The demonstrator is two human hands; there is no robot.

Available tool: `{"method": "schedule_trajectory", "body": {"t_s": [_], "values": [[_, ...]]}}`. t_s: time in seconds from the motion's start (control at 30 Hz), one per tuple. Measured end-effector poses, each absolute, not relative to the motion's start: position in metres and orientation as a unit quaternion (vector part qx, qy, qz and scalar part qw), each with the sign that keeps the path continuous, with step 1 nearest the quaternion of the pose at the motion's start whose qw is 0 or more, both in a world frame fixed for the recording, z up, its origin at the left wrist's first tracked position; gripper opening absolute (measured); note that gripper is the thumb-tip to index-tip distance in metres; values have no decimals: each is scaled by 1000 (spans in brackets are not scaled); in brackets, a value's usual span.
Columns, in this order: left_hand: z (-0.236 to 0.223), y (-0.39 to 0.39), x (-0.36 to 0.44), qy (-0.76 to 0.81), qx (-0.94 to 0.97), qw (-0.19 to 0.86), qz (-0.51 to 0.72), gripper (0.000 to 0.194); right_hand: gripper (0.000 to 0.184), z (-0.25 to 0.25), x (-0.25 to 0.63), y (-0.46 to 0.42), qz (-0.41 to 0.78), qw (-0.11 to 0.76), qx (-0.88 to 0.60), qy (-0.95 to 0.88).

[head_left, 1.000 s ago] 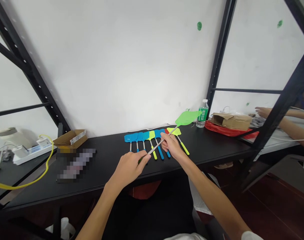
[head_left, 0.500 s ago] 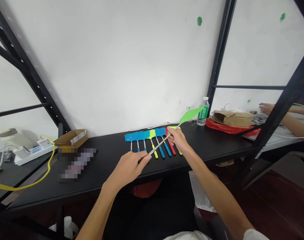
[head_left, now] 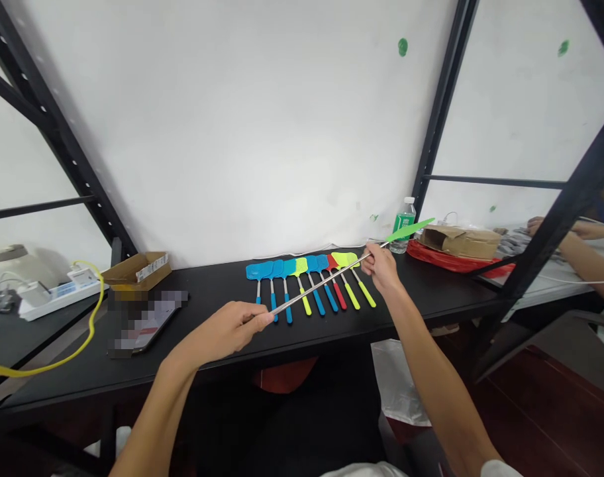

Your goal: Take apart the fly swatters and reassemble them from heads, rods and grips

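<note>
Head view: the left hand point(head_left: 240, 326) and right hand point(head_left: 380, 266), well apart above the tabletop point(head_left: 207, 291), both grip the slanting green fly swatter point(head_left: 322, 281).

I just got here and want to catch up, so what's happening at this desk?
The left hand and right hand hold a green swatter by its metal rod, slanting above the desk. A row of blue, yellow and red swatters lies below, near the wall.
</note>
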State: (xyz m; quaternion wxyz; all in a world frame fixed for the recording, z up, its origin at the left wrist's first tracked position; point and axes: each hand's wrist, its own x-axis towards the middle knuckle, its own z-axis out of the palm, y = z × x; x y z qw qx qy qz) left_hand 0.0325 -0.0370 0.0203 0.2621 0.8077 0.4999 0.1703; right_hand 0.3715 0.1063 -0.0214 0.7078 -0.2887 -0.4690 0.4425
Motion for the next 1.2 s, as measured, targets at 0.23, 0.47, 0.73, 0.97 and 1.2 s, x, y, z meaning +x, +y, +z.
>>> {"method": "schedule_trajectory", "body": {"t_s": [0.23,0.47,0.73,0.97,1.2], "values": [[14,-26,-16,522,764,351,142,44,43,-31,411,121,397,751,-323,-418],[13,-24,-8,540,782,268,157,44,39,-41,398,127,415,766,-316,-376],[10,-23,17,553,803,137,174,44,38,-35,397,121,399,790,-307,-349],[7,-24,36,516,815,172,201,46,37,-28,389,115,382,788,-304,-374],[2,-17,34,512,807,212,205,49,38,-28,389,115,365,808,-300,-352]]}}
